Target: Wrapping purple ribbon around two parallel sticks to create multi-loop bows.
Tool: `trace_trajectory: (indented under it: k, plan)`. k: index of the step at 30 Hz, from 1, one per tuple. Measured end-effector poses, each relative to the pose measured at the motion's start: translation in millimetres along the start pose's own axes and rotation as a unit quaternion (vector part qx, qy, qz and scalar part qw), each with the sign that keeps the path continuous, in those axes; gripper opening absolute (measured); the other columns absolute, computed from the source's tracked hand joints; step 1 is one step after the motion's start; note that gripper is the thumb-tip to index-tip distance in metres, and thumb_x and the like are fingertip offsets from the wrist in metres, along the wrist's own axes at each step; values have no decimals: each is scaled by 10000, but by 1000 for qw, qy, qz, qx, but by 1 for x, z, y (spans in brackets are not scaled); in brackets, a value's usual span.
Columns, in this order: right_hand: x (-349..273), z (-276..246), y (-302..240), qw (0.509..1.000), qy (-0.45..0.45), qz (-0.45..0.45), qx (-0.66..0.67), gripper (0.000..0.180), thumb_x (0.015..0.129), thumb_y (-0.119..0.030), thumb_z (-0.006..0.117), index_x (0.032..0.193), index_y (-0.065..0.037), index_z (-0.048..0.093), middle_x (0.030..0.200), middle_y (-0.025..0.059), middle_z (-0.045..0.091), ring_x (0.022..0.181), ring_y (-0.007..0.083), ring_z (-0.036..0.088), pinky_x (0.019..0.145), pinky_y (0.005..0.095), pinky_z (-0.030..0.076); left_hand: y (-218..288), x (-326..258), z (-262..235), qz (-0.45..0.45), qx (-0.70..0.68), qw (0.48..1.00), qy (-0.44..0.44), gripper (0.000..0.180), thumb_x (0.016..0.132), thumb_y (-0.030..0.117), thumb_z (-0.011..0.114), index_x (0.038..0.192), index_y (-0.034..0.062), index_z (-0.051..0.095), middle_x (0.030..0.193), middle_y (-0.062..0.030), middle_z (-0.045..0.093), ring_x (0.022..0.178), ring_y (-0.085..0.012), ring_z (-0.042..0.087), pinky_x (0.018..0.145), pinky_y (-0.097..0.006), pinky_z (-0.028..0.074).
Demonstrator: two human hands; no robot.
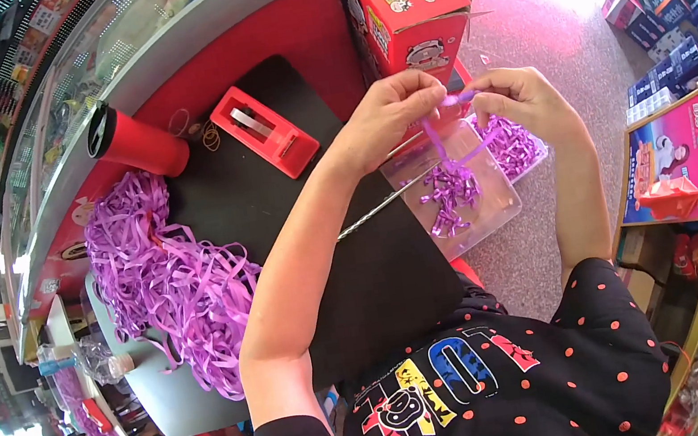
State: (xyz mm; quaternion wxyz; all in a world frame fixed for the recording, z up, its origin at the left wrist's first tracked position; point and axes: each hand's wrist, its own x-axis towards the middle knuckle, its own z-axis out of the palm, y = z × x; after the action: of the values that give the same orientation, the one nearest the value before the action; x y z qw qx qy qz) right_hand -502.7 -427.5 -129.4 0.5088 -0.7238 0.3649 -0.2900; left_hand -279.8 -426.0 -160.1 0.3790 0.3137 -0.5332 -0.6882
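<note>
Ribbon [461,97], narrow and purple, spanning the short gap between both hands, just beyond a clear tray [504,217] as seen from above. Pinched between thumb and forefinger of the left hand [393,117]; gripped on the other side by the curled fingers of the right hand [521,102]. Cannot tell whether looped or knotted at the pinch — too small, and partly covered by fingertips.

Could slip out of so slight a hold, being thin and smooth-looking, if tugged unevenly. Could crease or twist under too hard a pull. Might also tangle by way of the loose strands drooping toward the purple curls [454,195] in the tray, or catch on the tip of the silvery rod [389,201] lying close by.

Reaching with the left forearm slantwise over the black tabletop [387,293], elbow bent and set wide; holding the right forearm more upright, wrist bent inward. Raised and facing each other, nearly fingertip to fingertip — well apart from the big ribbon heap [191,305] on the left. Farther out, red tape dispenser [296,152], red tumbler [141,142] and, past the hands, red carton [427,12].
</note>
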Motion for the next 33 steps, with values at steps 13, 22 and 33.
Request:
trace_trajectory:
  k: [13,22,33]
  plan:
    - [4,53,101,982,32,127,137,235,902,-224,613,959,-9,689,805,12,672,676,46,562,588,176,417,-12,-2,-37,-43,387,921,-17,266,896,237,574,946,-22,612,823,-66,619,800,-127,553,726,-284,438]
    - [4,134,138,887,82,107,442,227,890,-229,646,986,-26,674,704,-57,585,561,7,432,489,166,300,-30,-28,-39,46,510,857,56,227,860,180,605,964,-21,625,892,-135,611,898,-253,602,782,-329,466]
    - [0,148,131,880,104,96,454,244,906,-223,629,1031,-15,650,705,-56,551,598,19,435,529,182,315,-48,-54,5,52,483,810,329,116,779,154,688,830,51,707,862,-93,637,873,-265,590,782,-363,459]
